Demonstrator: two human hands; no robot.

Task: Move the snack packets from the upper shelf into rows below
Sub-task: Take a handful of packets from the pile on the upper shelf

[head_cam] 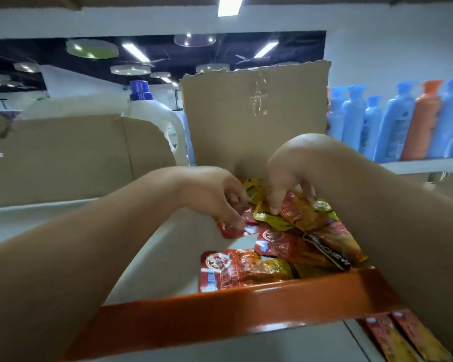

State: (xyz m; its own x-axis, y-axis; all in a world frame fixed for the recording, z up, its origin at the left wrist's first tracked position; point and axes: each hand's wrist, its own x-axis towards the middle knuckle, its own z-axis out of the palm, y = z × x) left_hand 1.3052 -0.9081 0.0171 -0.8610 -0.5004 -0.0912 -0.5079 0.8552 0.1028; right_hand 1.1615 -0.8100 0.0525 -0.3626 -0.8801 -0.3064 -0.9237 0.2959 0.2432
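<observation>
Both my hands are up on the upper shelf, working the pile of snack packets that sits between the orange front lip and the tall cardboard flap at the back. Left hand: fingers curled down, pinching the edge of a red packet at the left side of the pile. Right hand: thumb and fingertips closed on an orange-red packet near the top of the heap. Neither packet looks lifted clear yet, both touch the pile. Progress, my read: early to middle. A good heap is left up here, red, orange and yellow packets overlapping at random angles, one big red one lying flat against the lip. Below the lip, bottom right, two packets lie side by side, so a row looks started down there. Can't count it: the frame cuts off that lower level and my right forearm covers the rest. Also hidden: the back of the pile under my hands, so depth of the heap is unknown. Packet print is too blurred to read, except some black strip with lettering I can't make out. Behind: a white jug with a blue cap, a row of blue and orange bottles on the right, another cardboard box on the left. Not part of the job.
</observation>
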